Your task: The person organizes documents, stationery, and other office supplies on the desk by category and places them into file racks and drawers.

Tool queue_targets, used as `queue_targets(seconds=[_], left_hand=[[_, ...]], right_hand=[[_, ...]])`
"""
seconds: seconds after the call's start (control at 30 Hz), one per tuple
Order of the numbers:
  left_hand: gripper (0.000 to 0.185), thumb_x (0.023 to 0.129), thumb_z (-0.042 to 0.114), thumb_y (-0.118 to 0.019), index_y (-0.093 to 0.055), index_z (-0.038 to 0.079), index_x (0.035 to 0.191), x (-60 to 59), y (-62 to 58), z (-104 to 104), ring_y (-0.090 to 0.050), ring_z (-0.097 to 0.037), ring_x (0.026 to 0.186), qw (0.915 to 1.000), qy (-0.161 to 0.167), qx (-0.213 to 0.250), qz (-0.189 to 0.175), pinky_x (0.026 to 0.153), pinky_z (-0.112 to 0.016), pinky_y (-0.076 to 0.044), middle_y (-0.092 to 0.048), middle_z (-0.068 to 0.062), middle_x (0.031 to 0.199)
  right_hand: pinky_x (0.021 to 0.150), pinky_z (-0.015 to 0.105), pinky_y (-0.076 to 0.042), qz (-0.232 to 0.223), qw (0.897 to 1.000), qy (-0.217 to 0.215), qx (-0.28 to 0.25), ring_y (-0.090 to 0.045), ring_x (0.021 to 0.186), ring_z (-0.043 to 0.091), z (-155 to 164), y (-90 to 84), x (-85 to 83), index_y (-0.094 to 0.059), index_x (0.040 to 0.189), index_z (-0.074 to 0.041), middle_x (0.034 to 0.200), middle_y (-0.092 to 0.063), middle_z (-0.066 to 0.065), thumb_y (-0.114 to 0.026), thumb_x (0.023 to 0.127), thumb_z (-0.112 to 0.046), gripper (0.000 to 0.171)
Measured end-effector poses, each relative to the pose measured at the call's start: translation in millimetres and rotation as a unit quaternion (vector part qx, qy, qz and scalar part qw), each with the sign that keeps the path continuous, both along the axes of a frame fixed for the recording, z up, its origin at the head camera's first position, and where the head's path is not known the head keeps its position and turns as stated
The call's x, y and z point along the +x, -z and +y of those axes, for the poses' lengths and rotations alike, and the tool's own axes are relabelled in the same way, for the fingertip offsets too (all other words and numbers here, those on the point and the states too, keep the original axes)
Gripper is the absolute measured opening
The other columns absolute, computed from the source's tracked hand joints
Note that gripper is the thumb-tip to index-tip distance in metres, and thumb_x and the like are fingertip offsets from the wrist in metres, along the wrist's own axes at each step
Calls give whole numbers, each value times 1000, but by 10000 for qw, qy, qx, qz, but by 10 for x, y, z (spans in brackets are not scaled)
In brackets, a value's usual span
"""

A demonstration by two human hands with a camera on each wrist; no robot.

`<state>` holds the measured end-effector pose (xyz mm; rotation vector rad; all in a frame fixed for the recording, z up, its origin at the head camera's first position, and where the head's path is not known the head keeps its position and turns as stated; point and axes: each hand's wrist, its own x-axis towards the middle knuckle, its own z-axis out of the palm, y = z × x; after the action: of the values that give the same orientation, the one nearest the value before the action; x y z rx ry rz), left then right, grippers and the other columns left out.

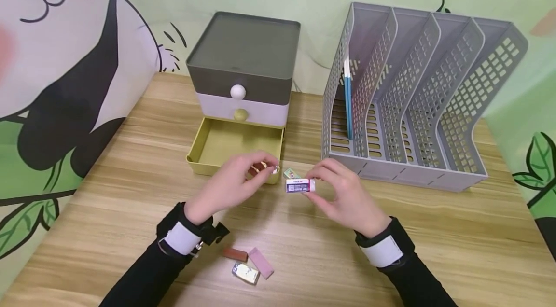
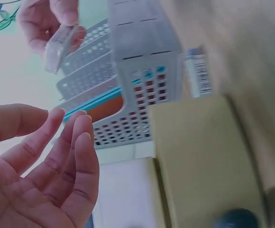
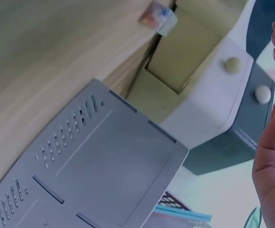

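Note:
My right hand (image 1: 347, 191) pinches a purple-and-white sleeved eraser (image 1: 299, 186) between thumb and fingertips, raised in front of the pulled-out yellow drawer (image 1: 234, 145). My left hand (image 1: 236, 181) hovers over that drawer's front edge. Its fingers curve loosely toward the thumb, with nothing held in the left wrist view. Behind the gripped eraser, another eraser (image 1: 291, 173) with a green sleeve lies on the table, its barcode side turned to the left wrist camera. Only part of the right hand (image 3: 273, 171) shows in the right wrist view.
The small cabinet (image 1: 247, 46) has a grey drawer, a white drawer and the yellow one. A grey file rack (image 1: 417, 172) stands at right, holding thin blue books (image 1: 348, 104). Near me lie a brown eraser (image 1: 236, 254), a pink eraser (image 1: 261, 262) and a white-sleeved eraser (image 1: 245, 273).

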<state>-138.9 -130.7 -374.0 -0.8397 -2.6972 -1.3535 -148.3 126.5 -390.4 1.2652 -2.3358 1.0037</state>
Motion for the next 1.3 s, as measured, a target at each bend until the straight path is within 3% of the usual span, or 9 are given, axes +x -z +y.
queue_targets(seconds=[0.17, 0.33, 0.67, 0.97, 1.13, 1.3], left_hand=[[19, 99, 14, -57, -67, 6, 113, -93, -144, 71, -63, -12, 84, 9999, 84, 82, -71, 75, -29, -53, -69, -2, 104], [19, 98, 15, -58, -68, 6, 112, -168, -210, 162, -63, -10, 85, 9994, 321, 62, -86, 75, -27, -53, -69, 0, 102], [18, 93, 10, -64, -67, 2, 110, -217, -141, 314, -64, -9, 82, 9960, 884, -135, -80, 74, -23, -52, -69, -3, 97], [20, 90, 8, -69, -67, 4, 110, -204, -141, 339, -62, -7, 79, 9960, 848, -248, 90, 72, -21, -52, -68, 1, 89], [19, 92, 9, -68, -67, 5, 110, -204, -122, 342, -61, -7, 79, 9971, 759, -49, 94, 70, -23, -52, -68, 1, 90], [17, 92, 9, -68, -66, 6, 109, -195, -109, 353, -62, -7, 82, 9982, 525, 291, -17, 70, -24, -52, -68, 1, 95]], right_hand=[[85, 31, -51, -81, 9999, 92, -103, -60, 92, 18, 5, -38, -34, -67, 99, -4, 99, -62, 4, -82, 75, -5, 28], [84, 32, -51, -10, 9999, 135, -69, -60, 92, 19, 6, -26, -51, -67, 99, -3, 99, -62, 5, -82, 75, -5, 28], [82, 33, -49, 237, 9991, 286, -204, -59, 92, 21, 39, 9, -57, -68, 98, -3, 99, -61, 6, -82, 74, -4, 28], [83, 28, -48, 244, 9982, 203, -516, -59, 90, 21, 28, 17, -64, -69, 99, -3, 98, -61, 7, -81, 75, -3, 26], [78, 27, -52, -299, 9945, 315, -952, -61, 89, 19, 25, 37, -62, -66, 108, -2, 100, -62, 6, -83, 72, 1, 40], [74, 27, -54, -1375, 9720, 343, -1875, -62, 86, 20, -3, 41, -44, -62, 116, 3, 98, -64, 11, -74, 78, 11, 41]])
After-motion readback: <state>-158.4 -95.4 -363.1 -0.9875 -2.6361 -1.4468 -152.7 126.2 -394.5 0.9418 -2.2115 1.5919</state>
